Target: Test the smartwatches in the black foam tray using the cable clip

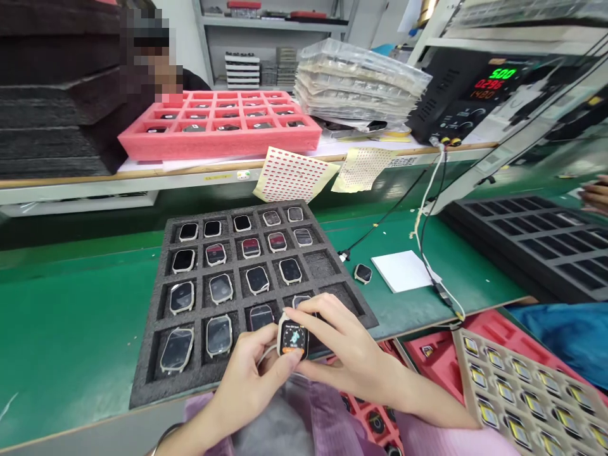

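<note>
A smartwatch (293, 337) with a lit screen is held up between my two hands, over the front edge of a dark foam tray (149, 354). My left hand (251, 373) grips it from the left, the thumb along its lower edge. My right hand (349, 345) has its fingers on the top and right edges of the watch. A pale cable passes behind the watch near my left fingers. Strapless watches, such as one with a dark screen (219, 335), fill most of the tray's compartments. The compartments behind my hands are partly hidden.
A loose watch (363, 273) and a white paper pad (403, 271) lie right of the tray. Cables hang from a power supply (470, 95). A pink foam tray (218, 147) sits on the shelf near another person. A beige tray (468, 380) stands at lower right.
</note>
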The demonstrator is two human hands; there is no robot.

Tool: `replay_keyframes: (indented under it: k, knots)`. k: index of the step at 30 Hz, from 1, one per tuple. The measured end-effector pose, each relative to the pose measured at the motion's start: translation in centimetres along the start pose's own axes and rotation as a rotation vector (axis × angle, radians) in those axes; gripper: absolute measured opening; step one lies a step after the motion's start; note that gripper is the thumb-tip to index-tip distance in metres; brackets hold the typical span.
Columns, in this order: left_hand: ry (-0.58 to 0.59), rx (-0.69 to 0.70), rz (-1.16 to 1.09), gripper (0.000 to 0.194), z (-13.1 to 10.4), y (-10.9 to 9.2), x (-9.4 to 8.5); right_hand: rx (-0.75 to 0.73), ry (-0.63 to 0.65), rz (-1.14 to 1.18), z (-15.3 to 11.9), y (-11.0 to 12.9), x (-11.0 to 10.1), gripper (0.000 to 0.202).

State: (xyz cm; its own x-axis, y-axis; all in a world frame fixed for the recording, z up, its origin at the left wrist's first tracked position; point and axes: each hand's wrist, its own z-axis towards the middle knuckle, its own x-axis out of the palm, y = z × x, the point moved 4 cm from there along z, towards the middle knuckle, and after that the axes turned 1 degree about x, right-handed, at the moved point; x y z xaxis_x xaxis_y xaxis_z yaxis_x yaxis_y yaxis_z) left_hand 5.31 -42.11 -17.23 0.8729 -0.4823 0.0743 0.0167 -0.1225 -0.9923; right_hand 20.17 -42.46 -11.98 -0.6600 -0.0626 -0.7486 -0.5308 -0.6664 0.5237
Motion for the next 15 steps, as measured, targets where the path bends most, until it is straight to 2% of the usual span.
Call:
replay_keyframes:
  k: [4,6,8,9,12,14,15]
  knots:
    - [0.050,-0.045,-0.059,0.026,0.1,0.2,0.5,0.048,0.034,0.129,-0.2,-0.6,-1.2,0.049]
    - [0.047,-0.065,-0.103,0.028,0.2,0.1,0.5,0.091,-0.012,0.161,-0.4,-1.8,-2.8,0.049]
    - [-0.001,-0.078,-0.127,0.025,0.4,-0.1,0.1,0.157,-0.038,0.084,-0.8,-3.6,-4.5,0.046]
    - [-0.020,-0.078,-0.136,0.023,0.4,-0.3,-0.2,0.195,-0.001,0.026,-1.1,-4.5,-5.1,0.043]
    - [-0.006,-0.070,-0.174,0.023,0.3,-1.0,-1.1,0.260,0.229,-0.110,-2.3,-6.3,-6.0,0.042]
    - [0.000,-0.083,-0.182,0.025,0.0,-1.4,-1.6,0.232,0.321,-0.174,-2.8,-6.3,-6.2,0.045]
    - [-0.006,-0.093,-0.173,0.027,-0.1,-1.5,-1.8,0.209,0.322,-0.206,-2.8,-6.0,-6.3,0.044]
